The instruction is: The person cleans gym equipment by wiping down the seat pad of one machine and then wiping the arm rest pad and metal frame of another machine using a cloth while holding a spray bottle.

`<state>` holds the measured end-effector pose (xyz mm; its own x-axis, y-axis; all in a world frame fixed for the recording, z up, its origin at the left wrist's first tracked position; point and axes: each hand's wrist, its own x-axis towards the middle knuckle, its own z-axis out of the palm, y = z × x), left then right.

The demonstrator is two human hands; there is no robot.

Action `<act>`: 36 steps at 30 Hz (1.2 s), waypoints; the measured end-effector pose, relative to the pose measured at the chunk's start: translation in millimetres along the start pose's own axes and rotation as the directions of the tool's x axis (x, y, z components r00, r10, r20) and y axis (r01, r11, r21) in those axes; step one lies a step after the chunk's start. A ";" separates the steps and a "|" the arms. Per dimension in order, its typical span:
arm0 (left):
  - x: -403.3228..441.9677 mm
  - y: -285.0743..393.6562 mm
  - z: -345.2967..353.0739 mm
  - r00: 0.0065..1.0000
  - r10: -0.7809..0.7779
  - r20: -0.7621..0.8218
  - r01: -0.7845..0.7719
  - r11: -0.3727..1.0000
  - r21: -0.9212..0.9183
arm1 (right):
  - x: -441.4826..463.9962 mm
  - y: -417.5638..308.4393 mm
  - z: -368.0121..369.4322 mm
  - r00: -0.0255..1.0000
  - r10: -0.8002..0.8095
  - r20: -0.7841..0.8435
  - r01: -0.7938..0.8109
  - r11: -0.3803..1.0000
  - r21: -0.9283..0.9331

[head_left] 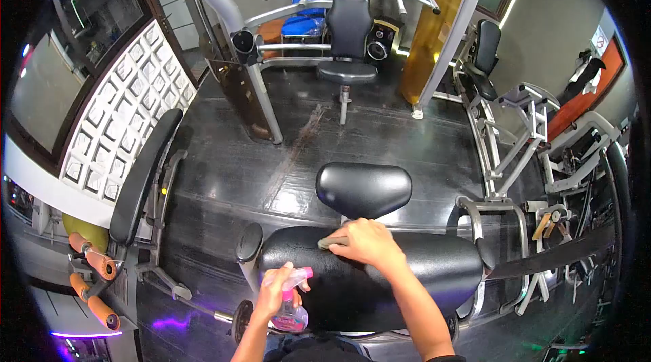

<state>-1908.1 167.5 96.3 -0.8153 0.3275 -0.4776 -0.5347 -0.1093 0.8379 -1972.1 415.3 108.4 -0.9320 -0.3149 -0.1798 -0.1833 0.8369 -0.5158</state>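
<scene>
My left hand (pixel 273 293) is closed around the neck of a clear spray bottle (pixel 290 318) with a pink-and-white trigger head and a pink label. The bottle is upright, close to the near side of a wide black padded cushion (pixel 437 264). My right hand (pixel 371 243) is shut on a small greyish cloth (pixel 324 244), pressed to the far left part of that cushion. Most of the cloth is hidden under the fingers. Just beyond stands a smaller black padded seat (pixel 363 187).
A chest machine (pixel 347 72) faces me across the dark floor (pixel 217 172). On the left are a black bench (pixel 146 179) and orange foam rollers (pixel 102 311). Grey-framed machines (pixel 491 152) line the right. A small side pad (pixel 251 241) adjoins the cushion.
</scene>
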 end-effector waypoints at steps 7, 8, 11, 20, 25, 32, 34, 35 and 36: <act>2.4 0.9 -1.7 0.999 0.007 0.040 -0.010 0.996 0.090 | -47.4 0.1 -32.6 0.951 0.299 -0.072 -0.307 0.940 -0.150; 3.2 -0.8 -3.0 0.998 0.019 0.053 -0.024 0.995 0.095 | -47.9 -4.8 -24.2 0.952 0.251 -0.174 -0.285 0.935 -0.210; 4.0 -1.0 -5.8 0.996 0.030 0.083 -0.037 0.995 0.094 | -36.9 -32.2 -11.9 0.964 0.196 -0.182 -0.235 0.944 -0.229; 14.4 -7.3 -11.6 0.979 0.084 0.184 -0.074 0.996 -0.058 | -72.0 -69.7 5.2 0.938 0.294 -0.182 -0.310 0.948 -0.065; 24.0 -9.6 -9.7 0.962 0.140 0.233 -0.131 0.990 -0.054 | -104.2 -66.8 8.9 0.710 0.581 -0.398 -0.614 0.787 0.052; 32.6 -12.1 -12.4 0.928 0.188 0.322 -0.172 0.982 -0.077 | -162.7 -94.8 24.8 0.515 0.641 -0.569 -0.451 0.767 0.456; 30.1 -8.1 -10.2 0.927 0.170 0.335 -0.169 0.985 -0.030 | -176.5 -99.0 36.4 0.481 0.669 -0.567 -0.368 0.741 0.562; 29.2 -5.5 -9.5 0.931 0.148 0.334 -0.165 0.986 0.021 | -180.9 -101.0 43.4 0.467 0.671 -0.576 -0.370 0.740 0.562; 28.0 -3.7 -9.2 0.927 0.159 0.340 -0.178 0.984 0.026 | -185.0 -103.3 50.5 0.451 0.674 -0.586 -0.279 0.730 0.625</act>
<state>-1931.0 168.4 77.4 -0.7652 0.6052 -0.2197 -0.3751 -0.1418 0.9161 -1765.1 364.5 152.6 -0.7269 0.6840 0.0620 0.3215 0.4186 -0.8494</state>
